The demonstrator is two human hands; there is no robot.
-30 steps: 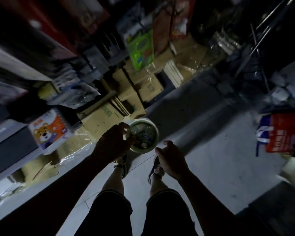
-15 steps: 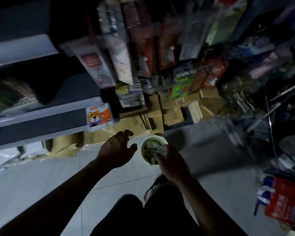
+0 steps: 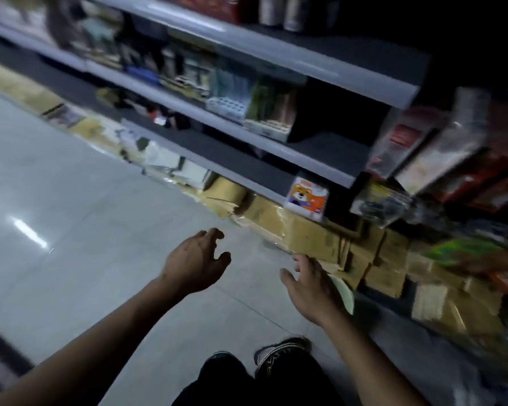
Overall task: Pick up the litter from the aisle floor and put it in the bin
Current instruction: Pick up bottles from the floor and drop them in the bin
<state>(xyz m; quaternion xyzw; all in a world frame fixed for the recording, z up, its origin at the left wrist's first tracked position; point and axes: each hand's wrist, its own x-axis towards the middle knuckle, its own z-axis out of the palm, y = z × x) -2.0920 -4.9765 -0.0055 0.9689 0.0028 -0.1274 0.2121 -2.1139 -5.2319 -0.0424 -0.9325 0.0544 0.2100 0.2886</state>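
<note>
Both hands are empty, each grip loosely apart: left hand [image 3: 194, 263], right hand [image 3: 311, 285] probably over the bin [image 3: 345, 294]. A careless swing could tip it.

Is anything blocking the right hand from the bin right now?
Nothing visible does. The right hand, open and holding nothing, hovers directly in front of the bin, covering most of it; only a pale rim shows. The left hand is off to the side, over bare floor.

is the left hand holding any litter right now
No, the left hand is empty: its fingers hang loosely curled over bare floor, nothing between them.
</note>
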